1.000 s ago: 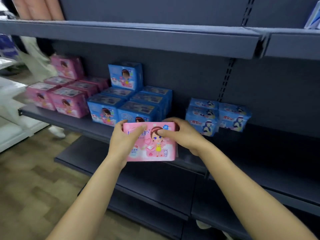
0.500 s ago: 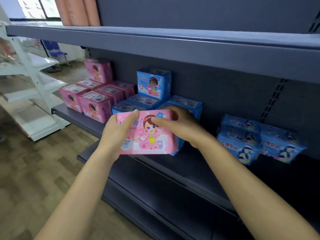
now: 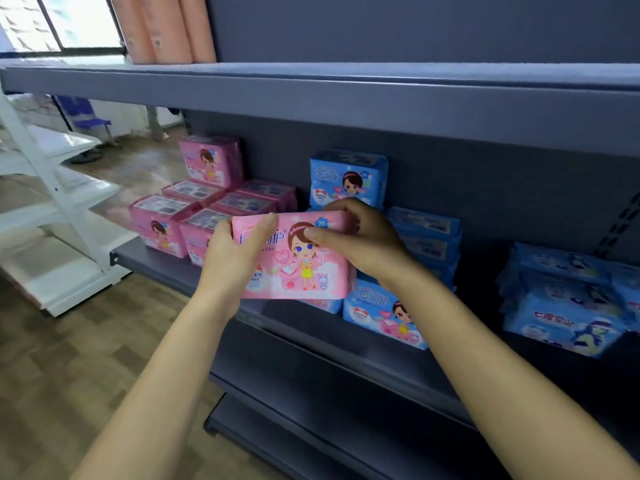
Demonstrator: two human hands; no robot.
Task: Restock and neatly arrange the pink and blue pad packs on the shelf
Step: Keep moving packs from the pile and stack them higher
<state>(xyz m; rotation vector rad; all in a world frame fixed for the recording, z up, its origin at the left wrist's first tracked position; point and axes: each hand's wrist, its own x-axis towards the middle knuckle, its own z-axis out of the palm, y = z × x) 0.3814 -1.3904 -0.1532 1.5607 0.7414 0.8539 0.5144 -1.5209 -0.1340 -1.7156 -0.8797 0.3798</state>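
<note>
I hold a pink pad pack (image 3: 298, 268) upright in front of the shelf (image 3: 162, 268), its cartoon-girl face towards me. My left hand (image 3: 235, 258) grips its left end and my right hand (image 3: 360, 237) grips its top right corner. Behind it to the left stands a group of pink packs (image 3: 207, 202), one raised at the back. Blue packs (image 3: 348, 178) sit directly behind and to the right of the held pack, partly hidden by it.
Darker blue packs (image 3: 568, 306) are stacked at the far right of the same shelf. An upper shelf (image 3: 311, 95) overhangs, and lower shelves (image 3: 311, 403) jut out below. A white rack (image 3: 59, 209) stands left on the wood floor.
The view has swung left and closer. Both hands have carried the pink pack up and left, from in front of the blue packs towards the gap beside the pink ones.
</note>
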